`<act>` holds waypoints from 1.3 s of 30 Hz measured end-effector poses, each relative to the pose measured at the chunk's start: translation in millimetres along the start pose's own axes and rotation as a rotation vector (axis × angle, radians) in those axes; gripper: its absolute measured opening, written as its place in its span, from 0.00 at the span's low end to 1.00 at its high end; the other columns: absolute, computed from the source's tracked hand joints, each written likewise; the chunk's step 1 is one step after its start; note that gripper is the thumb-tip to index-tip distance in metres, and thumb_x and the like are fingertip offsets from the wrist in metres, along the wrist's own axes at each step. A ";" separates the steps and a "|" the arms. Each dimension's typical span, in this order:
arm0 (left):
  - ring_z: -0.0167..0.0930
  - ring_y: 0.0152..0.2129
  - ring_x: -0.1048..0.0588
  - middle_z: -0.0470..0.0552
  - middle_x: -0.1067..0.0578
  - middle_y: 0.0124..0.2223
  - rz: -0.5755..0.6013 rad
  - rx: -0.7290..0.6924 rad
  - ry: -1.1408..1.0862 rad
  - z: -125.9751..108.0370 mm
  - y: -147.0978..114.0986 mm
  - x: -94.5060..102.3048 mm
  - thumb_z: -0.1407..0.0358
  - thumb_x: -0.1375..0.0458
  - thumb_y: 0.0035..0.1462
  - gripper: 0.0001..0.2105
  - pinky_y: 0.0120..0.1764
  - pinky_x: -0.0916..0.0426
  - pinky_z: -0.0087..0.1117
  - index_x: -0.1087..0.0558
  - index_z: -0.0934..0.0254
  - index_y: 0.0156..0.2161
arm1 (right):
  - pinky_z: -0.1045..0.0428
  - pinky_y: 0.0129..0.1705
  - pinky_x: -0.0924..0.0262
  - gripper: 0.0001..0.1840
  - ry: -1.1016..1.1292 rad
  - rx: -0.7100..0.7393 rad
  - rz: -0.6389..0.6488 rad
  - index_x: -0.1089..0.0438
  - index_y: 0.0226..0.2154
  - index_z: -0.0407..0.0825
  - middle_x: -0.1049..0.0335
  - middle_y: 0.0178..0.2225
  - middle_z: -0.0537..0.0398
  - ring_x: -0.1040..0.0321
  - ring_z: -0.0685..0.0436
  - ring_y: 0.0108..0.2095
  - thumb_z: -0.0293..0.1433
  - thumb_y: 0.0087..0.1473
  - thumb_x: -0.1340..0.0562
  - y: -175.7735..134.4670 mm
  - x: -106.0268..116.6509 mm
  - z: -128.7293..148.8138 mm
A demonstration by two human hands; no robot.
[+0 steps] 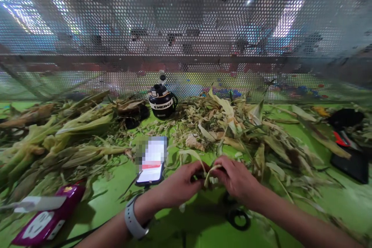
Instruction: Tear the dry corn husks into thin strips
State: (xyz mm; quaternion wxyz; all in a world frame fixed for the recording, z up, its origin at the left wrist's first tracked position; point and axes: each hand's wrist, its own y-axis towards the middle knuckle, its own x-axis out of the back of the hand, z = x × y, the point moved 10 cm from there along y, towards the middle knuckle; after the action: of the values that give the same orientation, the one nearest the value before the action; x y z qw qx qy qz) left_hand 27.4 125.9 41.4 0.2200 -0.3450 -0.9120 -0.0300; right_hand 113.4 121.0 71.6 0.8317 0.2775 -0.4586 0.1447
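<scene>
Near the front of the green table, my left hand point(190, 180) pinches a pale strip of corn husk point(209, 174). My right hand point(234, 176) has its fingers closed on the same strip, close to the left fingertips. The strip curves between the two hands, and part of it is hidden by the fingers. Under my right hand lies a black ring-shaped handle point(238, 219), like that of scissors; its other end is hidden. A lit phone point(152, 162) rests left of my left hand. Behind the hands spreads a heap of dry husk scraps point(232, 124).
Long green and brown corn husks point(66, 131) pile up on the left. A purple device point(52, 213) sits at front left. A black bottle point(161, 102) stands before the perforated metal screen point(186, 27). A dark flat object point(350, 162) lies at far right.
</scene>
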 end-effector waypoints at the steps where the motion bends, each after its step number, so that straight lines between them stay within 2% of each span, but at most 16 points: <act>1: 0.31 0.35 0.30 0.51 0.27 0.38 -0.004 -0.001 -0.021 -2.2 -0.2 2.2 0.70 0.49 0.54 0.10 0.39 0.36 0.31 0.31 0.66 0.41 | 0.53 0.27 0.44 0.21 0.044 -0.032 -0.014 0.38 0.34 0.47 0.32 0.25 0.54 0.35 0.48 0.24 0.44 0.63 0.56 -0.2 0.9 -3.0; 4: 0.30 0.34 0.31 0.49 0.28 0.36 0.001 0.016 -0.148 -5.4 -1.4 5.7 0.68 0.49 0.55 0.09 0.38 0.36 0.30 0.32 0.66 0.40 | 0.55 0.24 0.48 0.22 0.160 -0.114 -0.030 0.39 0.31 0.48 0.36 0.22 0.58 0.39 0.49 0.21 0.47 0.62 0.55 0.6 1.6 -11.2; 8: 0.29 0.33 0.33 0.47 0.30 0.35 -0.027 0.049 -0.355 -1.5 -3.3 7.3 0.68 0.51 0.56 0.08 0.37 0.38 0.29 0.31 0.64 0.38 | 0.56 0.22 0.52 0.21 0.299 -0.233 0.038 0.40 0.30 0.48 0.43 0.18 0.63 0.45 0.52 0.19 0.48 0.61 0.53 0.8 -7.0 -21.4; 11: 0.28 0.31 0.32 0.46 0.30 0.31 -0.056 0.070 -0.452 6.4 -1.3 4.5 0.60 0.48 0.58 0.09 0.36 0.38 0.29 0.30 0.65 0.34 | 0.56 0.23 0.51 0.21 0.363 -0.246 0.060 0.40 0.30 0.48 0.42 0.20 0.62 0.45 0.51 0.21 0.48 0.60 0.51 0.7 -11.0 -21.5; 13: 0.26 0.29 0.32 0.45 0.30 0.30 -0.061 0.085 -0.546 13.0 2.1 1.2 0.58 0.43 0.55 0.11 0.36 0.38 0.28 0.30 0.65 0.34 | 0.56 0.24 0.49 0.19 0.427 -0.276 0.049 0.40 0.31 0.48 0.40 0.22 0.61 0.42 0.51 0.22 0.47 0.60 0.50 0.2 -11.9 -24.5; 15: 0.25 0.28 0.31 0.45 0.29 0.31 -0.103 0.134 -0.667 23.6 5.2 1.8 0.59 0.38 0.50 0.12 0.35 0.37 0.26 0.30 0.65 0.36 | 0.55 0.25 0.45 0.18 0.494 -0.322 0.020 0.41 0.38 0.47 0.37 0.24 0.59 0.39 0.49 0.23 0.47 0.59 0.48 -0.7 -11.0 -30.2; 18: 0.23 0.26 0.31 0.45 0.28 0.32 -0.215 0.229 -0.798 40.5 6.2 8.9 0.61 0.33 0.44 0.15 0.33 0.37 0.25 0.29 0.66 0.37 | 0.51 0.31 0.39 0.23 0.383 -0.301 -0.068 0.44 0.50 0.46 0.34 0.27 0.57 0.34 0.45 0.28 0.44 0.59 0.45 -0.3 0.3 -33.8; 21: 0.22 0.25 0.31 0.45 0.29 0.30 -0.295 0.249 -0.824 46.6 5.0 16.7 0.61 0.34 0.46 0.13 0.29 0.38 0.23 0.29 0.66 0.35 | 0.42 0.44 0.40 0.23 0.056 -0.119 -0.201 0.45 0.55 0.47 0.32 0.30 0.54 0.33 0.41 0.36 0.37 0.60 0.45 0.1 17.1 -19.3; 24: 0.22 0.23 0.32 0.43 0.31 0.27 -0.348 0.255 -0.785 49.1 3.1 21.6 0.60 0.37 0.48 0.13 0.25 0.39 0.22 0.31 0.65 0.37 | 0.40 0.51 0.47 0.22 -0.227 0.125 -0.292 0.45 0.57 0.46 0.30 0.31 0.53 0.34 0.42 0.37 0.28 0.60 0.46 -5.5 19.8 7.9; 27: 0.24 0.22 0.30 0.41 0.32 0.26 -0.431 0.242 -0.641 49.4 1.1 30.5 0.60 0.40 0.51 0.15 0.23 0.41 0.23 0.36 0.63 0.41 | 0.43 0.50 0.46 0.18 -0.378 0.308 -0.265 0.39 0.52 0.43 0.29 0.33 0.51 0.36 0.43 0.38 0.21 0.59 0.49 -11.7 9.9 30.3; 31: 0.26 0.23 0.31 0.41 0.33 0.25 -0.504 0.113 -0.336 35.5 0.9 43.4 0.61 0.43 0.53 0.11 0.26 0.38 0.26 0.37 0.63 0.40 | 0.45 0.44 0.44 0.14 -0.407 0.303 -0.191 0.32 0.42 0.41 0.31 0.31 0.49 0.38 0.42 0.36 0.22 0.60 0.51 -11.1 6.0 35.9; 35: 0.30 0.27 0.30 0.46 0.30 0.29 -0.490 0.031 -0.077 25.4 0.7 43.5 0.63 0.47 0.57 0.09 0.32 0.37 0.30 0.35 0.63 0.42 | 0.46 0.40 0.43 0.14 -0.401 0.272 -0.103 0.30 0.35 0.44 0.32 0.30 0.50 0.39 0.43 0.34 0.22 0.59 0.51 -8.4 1.7 35.4; 39: 0.35 0.36 0.28 0.54 0.26 0.39 -0.443 -0.023 0.078 18.3 0.2 37.6 0.66 0.49 0.58 0.10 0.39 0.35 0.34 0.33 0.64 0.45 | 0.46 0.45 0.43 0.13 -0.437 0.365 -0.183 0.30 0.36 0.44 0.31 0.37 0.47 0.38 0.41 0.43 0.23 0.60 0.50 -12.4 6.2 46.1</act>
State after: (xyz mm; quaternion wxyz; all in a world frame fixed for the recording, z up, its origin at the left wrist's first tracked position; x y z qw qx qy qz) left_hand -4.4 153.0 40.7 0.2391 -0.1375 -0.9559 -0.1012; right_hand 91.4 83.5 92.3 0.6595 0.4871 -0.5661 0.0860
